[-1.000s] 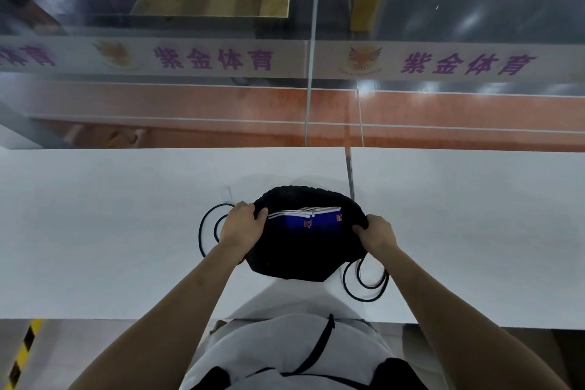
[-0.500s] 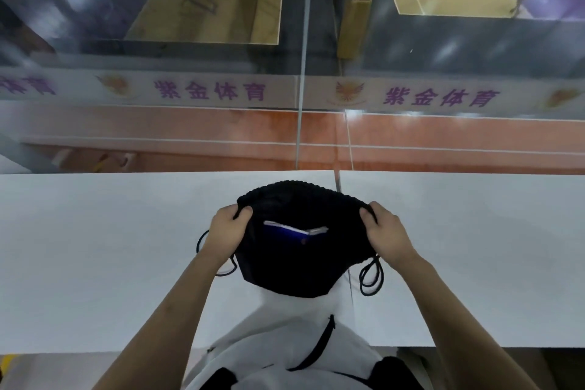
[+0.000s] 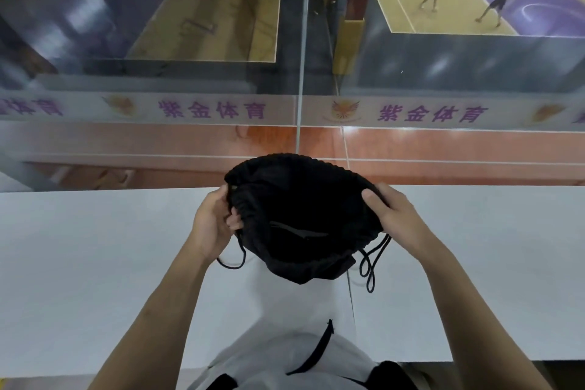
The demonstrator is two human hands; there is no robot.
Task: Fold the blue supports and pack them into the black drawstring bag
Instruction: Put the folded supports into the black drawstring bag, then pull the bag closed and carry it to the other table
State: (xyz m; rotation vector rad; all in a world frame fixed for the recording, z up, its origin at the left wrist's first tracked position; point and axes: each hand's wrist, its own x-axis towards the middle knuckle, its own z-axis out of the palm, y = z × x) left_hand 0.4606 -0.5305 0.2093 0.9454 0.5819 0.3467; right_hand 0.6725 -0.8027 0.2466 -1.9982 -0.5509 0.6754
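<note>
Now the black drawstring bag (image 3: 304, 218) is held higher, mid-frame, above the white table (image 3: 95, 263). Its gathered rim is gripped by the curled fingers of the left hand (image 3: 213, 225) and right hand (image 3: 391, 215). The blue supports seen earlier are no longer visible.

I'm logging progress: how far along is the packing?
No blue supports lie on the white table, so they look packed. Left hand and right hand hold the black drawstring bag open by its rim. Left: pulling the cords shut.

A drawstring bag (image 3: 304, 218) held above a table (image 3: 95, 263), left hand (image 3: 212, 225) and right hand (image 3: 392, 215) on its opposite sides, cords (image 3: 370, 260) hanging below.
</note>
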